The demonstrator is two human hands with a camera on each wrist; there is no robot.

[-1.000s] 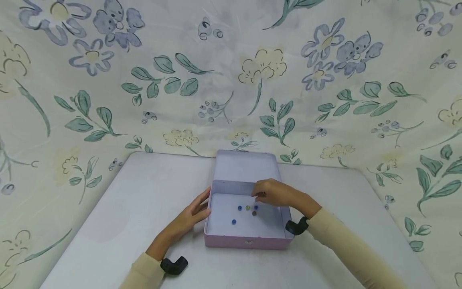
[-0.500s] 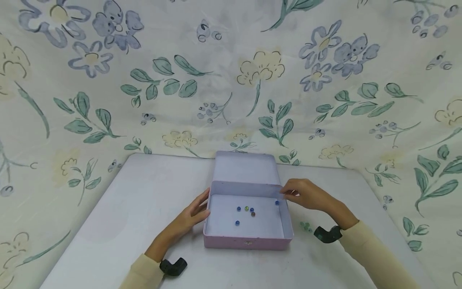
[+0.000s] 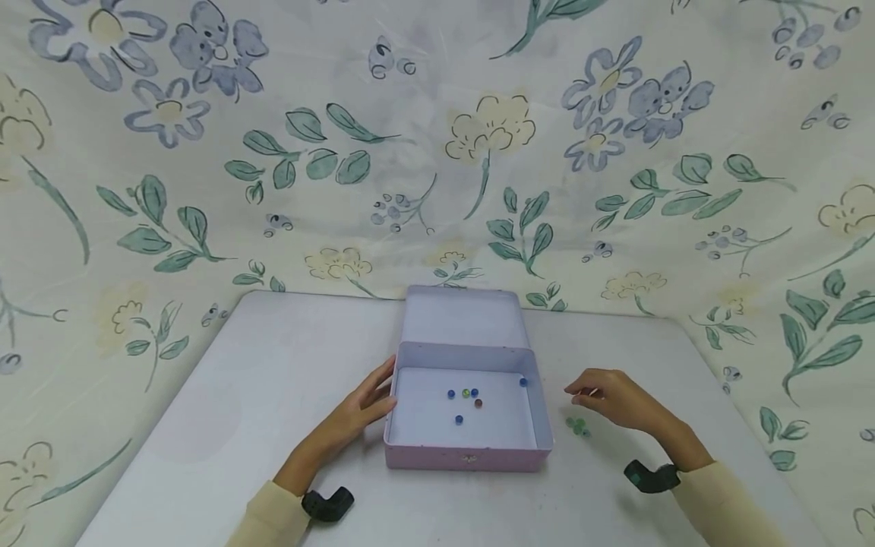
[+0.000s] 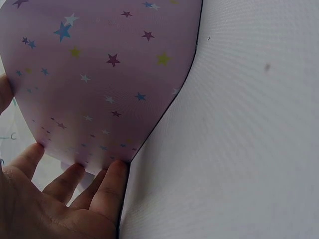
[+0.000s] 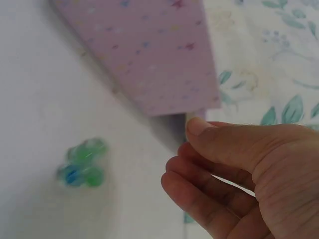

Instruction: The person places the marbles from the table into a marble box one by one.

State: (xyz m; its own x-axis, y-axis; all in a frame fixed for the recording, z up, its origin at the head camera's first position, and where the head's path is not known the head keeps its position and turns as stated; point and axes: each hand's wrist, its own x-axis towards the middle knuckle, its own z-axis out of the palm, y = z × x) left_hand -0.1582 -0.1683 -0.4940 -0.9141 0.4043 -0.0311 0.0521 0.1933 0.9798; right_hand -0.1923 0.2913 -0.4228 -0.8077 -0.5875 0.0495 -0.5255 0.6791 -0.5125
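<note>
Six marbles [image 3: 459, 419] are contained in the box [image 3: 432, 458], whose lid [image 3: 465, 315] is laid back; a green-and-blue cluster [image 3: 579, 426] is found outside, just beside the right wall, on the surface [image 3: 287, 357]. The work is therefore judged only partly done. Near that cluster, the right grip [image 3: 618, 399] is loosely curled, with nothing seen held; the box's left side is touched by the left grip [image 3: 362, 403], its fingers spread apart.
</note>
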